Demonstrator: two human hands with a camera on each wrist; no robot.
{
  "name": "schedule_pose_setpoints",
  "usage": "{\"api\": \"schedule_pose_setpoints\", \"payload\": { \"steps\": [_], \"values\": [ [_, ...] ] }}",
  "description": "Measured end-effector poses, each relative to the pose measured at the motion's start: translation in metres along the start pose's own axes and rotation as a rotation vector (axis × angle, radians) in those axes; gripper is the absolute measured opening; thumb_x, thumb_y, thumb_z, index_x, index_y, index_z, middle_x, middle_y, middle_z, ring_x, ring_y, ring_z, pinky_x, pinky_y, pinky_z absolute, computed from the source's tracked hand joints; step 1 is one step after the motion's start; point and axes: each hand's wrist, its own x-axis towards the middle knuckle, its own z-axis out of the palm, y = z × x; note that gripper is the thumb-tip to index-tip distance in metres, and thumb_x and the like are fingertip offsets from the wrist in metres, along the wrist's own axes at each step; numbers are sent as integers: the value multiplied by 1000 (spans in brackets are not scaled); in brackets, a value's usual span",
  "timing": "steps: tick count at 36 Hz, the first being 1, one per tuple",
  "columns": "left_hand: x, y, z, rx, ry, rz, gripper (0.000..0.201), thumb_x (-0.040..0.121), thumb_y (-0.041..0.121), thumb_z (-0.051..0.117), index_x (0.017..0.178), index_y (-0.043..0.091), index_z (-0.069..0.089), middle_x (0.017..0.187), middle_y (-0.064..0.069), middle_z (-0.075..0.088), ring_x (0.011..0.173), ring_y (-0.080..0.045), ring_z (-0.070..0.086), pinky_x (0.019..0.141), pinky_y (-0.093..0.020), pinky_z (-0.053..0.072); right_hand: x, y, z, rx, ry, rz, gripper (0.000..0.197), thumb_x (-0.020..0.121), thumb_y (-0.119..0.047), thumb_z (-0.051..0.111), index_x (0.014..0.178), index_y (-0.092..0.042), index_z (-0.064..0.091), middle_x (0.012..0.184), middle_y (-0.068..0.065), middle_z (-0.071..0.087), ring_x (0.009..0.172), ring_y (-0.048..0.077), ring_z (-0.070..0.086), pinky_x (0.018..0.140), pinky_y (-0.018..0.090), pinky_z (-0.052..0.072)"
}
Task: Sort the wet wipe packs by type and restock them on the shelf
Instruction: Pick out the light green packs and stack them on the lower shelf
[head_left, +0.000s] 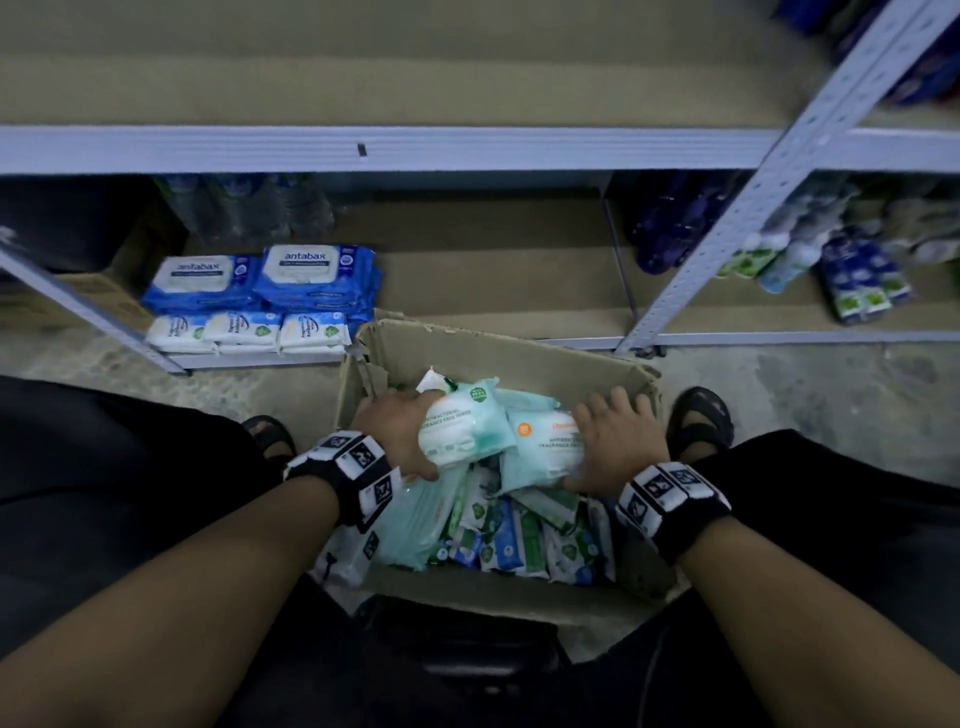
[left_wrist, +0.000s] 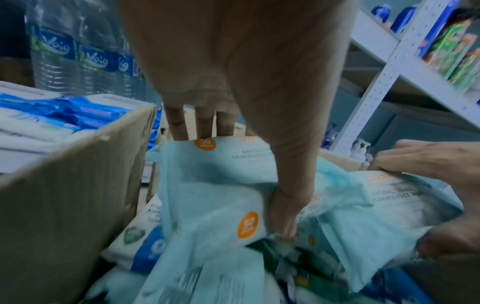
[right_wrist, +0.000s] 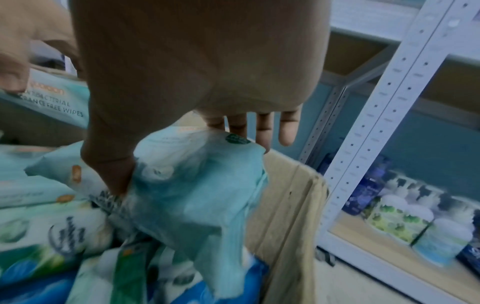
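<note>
- Blue packs (head_left: 265, 280) and white packs (head_left: 247, 332) already sat sorted on the bottom shelf (head_left: 467, 291).
- The box (head_left: 498, 348) remained full of mixed packs.
- The left hand (head_left: 397, 434) and right hand (head_left: 615, 441) each gripped a teal pack (head_left: 462, 426), neither yet shelved.

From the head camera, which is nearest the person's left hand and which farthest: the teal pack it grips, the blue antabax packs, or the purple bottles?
1. Teal pack: in the left hand, over the cardboard box.
2. Blue antabax packs: bottom shelf, ahead and slightly left.
3. Purple bottles: bottom shelf, far right.
</note>
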Motion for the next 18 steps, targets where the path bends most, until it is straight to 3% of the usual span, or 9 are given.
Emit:
{"api": "schedule_pose_setpoints", "payload": {
  "steps": [3,7,13,18],
  "values": [
    [4,4,-22,-18,52,29,109,58,53,85,148,32,28,143,2,47,127,-23,46,98,-34,36,4,13,-20,4,28,-2,88,61,-83,52,124,-23,42,129,2,46,119,29,36,98,46,30],
    [14,6,-48,-32,96,42,111,55,50,88,147,31,30,139,1,51,123,-22,50,97,-32,43,14,33,-50,-39,75,-16,93,63,-83,53,131,-23,37,134,2,42,123,30,35,102,46,30],
    [45,7,-87,73,132,80,110,61,51,85,150,33,23,141,0,46,124,-24,44,98,-35,37,41,64,-86,-113,148,35,98,61,-90,47,131,-22,39,129,2,44,118,29,34,97,45,29],
    [86,13,-109,145,159,69,106,64,55,82,149,32,23,141,-1,47,126,-27,42,99,-39,35,81,88,-96,-91,118,87,93,65,-86,52,130,-22,36,131,2,42,122,28,32,103,45,29]
  ]
}}
